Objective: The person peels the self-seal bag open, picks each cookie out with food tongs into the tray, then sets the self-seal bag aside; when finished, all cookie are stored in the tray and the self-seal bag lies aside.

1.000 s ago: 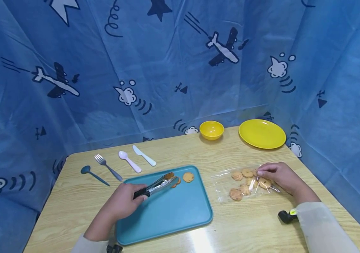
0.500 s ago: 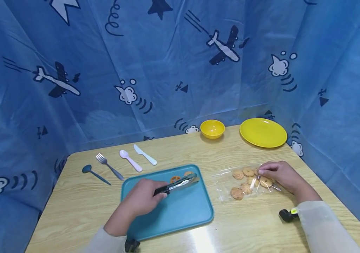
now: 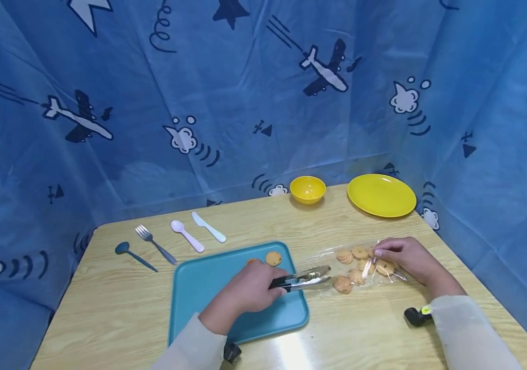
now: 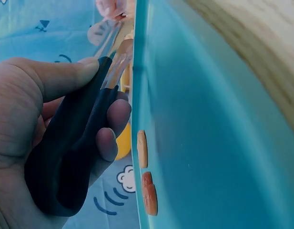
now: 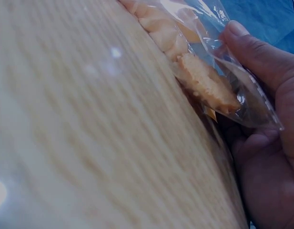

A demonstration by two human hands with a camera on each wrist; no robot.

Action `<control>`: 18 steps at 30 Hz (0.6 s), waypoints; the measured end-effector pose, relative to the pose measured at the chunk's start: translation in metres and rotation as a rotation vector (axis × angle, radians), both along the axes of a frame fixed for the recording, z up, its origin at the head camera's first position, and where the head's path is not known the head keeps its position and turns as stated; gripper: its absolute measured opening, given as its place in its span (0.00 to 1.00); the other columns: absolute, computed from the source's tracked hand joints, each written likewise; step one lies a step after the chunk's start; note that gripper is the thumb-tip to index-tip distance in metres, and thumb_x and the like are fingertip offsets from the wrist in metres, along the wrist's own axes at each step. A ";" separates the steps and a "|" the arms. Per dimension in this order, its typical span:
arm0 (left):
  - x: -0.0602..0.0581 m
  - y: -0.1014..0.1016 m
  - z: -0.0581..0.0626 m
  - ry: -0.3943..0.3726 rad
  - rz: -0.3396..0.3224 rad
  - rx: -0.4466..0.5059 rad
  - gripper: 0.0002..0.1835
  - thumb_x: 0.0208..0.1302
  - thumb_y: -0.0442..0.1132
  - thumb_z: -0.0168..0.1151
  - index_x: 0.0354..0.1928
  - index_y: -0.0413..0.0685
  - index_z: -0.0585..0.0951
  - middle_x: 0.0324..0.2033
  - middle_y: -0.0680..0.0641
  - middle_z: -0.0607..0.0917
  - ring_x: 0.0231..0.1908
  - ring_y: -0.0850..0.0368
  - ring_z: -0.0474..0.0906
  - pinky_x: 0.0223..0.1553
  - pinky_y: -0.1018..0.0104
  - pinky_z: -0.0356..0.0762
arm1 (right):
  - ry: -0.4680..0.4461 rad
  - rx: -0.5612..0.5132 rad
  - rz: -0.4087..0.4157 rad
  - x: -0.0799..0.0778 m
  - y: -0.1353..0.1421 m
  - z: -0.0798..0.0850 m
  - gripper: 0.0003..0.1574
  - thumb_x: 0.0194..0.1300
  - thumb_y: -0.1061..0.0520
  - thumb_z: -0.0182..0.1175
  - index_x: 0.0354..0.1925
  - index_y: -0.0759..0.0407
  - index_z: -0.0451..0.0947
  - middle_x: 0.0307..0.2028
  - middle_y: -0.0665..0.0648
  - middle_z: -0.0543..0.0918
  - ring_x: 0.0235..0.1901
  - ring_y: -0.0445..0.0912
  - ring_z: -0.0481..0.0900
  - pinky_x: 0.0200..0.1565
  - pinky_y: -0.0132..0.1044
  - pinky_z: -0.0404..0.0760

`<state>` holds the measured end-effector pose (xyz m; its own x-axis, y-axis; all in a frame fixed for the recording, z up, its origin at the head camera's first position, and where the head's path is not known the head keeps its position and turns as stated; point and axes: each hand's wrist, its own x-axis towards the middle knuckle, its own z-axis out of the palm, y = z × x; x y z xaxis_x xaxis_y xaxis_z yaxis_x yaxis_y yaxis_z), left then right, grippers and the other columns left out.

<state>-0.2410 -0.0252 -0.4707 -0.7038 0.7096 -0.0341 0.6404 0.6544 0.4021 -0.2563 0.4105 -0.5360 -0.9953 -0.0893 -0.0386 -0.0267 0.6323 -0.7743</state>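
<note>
My left hand [image 3: 255, 289] grips a pair of tongs [image 3: 309, 274] by the black handles, seen near in the left wrist view as a dark loop [image 4: 44, 167]. Their metal ends stand a little apart, reach past the right rim of the teal tray [image 3: 203, 293] and overlap the near left part of a clear plastic bag. Several cookies [image 3: 357, 277] lie inside this bag. My right hand [image 3: 409, 262] pinches the bag's right part; the right wrist view shows the film [image 5: 255, 106] close by the thumb. On the tray lie a round cookie [image 3: 273, 258] and a browner one partly hidden behind my left hand.
At the back stand a yellow bowl [image 3: 307, 190] and a yellow plate [image 3: 381, 195]. Left of them lie a white knife [image 3: 209, 226], a pale spoon [image 3: 187, 236], a grey fork [image 3: 156, 244] and a dark teal ladle [image 3: 135, 256]. A blue curtain hangs behind.
My left hand has carried the tongs rightward across the tray to the bag, uncovering the round cookie. The right hand has stayed on the bag.
</note>
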 end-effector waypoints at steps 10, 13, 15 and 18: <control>-0.003 0.004 0.000 -0.101 0.026 -0.025 0.25 0.71 0.52 0.64 0.67 0.58 0.79 0.15 0.56 0.76 0.13 0.62 0.61 0.32 0.66 0.66 | 0.015 -0.003 -0.001 -0.001 -0.001 -0.001 0.19 0.67 0.40 0.67 0.47 0.49 0.90 0.48 0.51 0.88 0.47 0.34 0.81 0.52 0.28 0.75; -0.001 0.007 0.002 -0.102 0.029 -0.031 0.25 0.71 0.51 0.65 0.67 0.58 0.79 0.22 0.58 0.81 0.16 0.63 0.64 0.27 0.67 0.66 | 0.007 -0.016 -0.005 -0.001 -0.002 0.000 0.19 0.67 0.40 0.68 0.47 0.49 0.90 0.48 0.50 0.88 0.47 0.34 0.81 0.52 0.27 0.75; 0.000 0.009 0.004 -0.088 0.032 -0.044 0.24 0.71 0.51 0.64 0.67 0.58 0.79 0.25 0.59 0.82 0.17 0.64 0.65 0.27 0.67 0.66 | 0.003 -0.025 -0.006 0.000 -0.003 0.000 0.20 0.67 0.40 0.68 0.47 0.51 0.90 0.47 0.50 0.88 0.47 0.35 0.81 0.51 0.27 0.75; 0.003 0.011 0.006 -0.068 0.035 -0.059 0.23 0.72 0.51 0.63 0.67 0.58 0.80 0.21 0.59 0.80 0.16 0.63 0.64 0.26 0.67 0.65 | 0.002 -0.026 -0.006 0.001 -0.005 0.001 0.20 0.67 0.40 0.67 0.47 0.52 0.90 0.47 0.50 0.88 0.47 0.34 0.81 0.51 0.27 0.75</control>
<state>-0.2381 -0.0147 -0.4650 -0.7229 0.6799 -0.1232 0.5892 0.6997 0.4041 -0.2556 0.4059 -0.5354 -0.9958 -0.0846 -0.0340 -0.0250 0.6121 -0.7904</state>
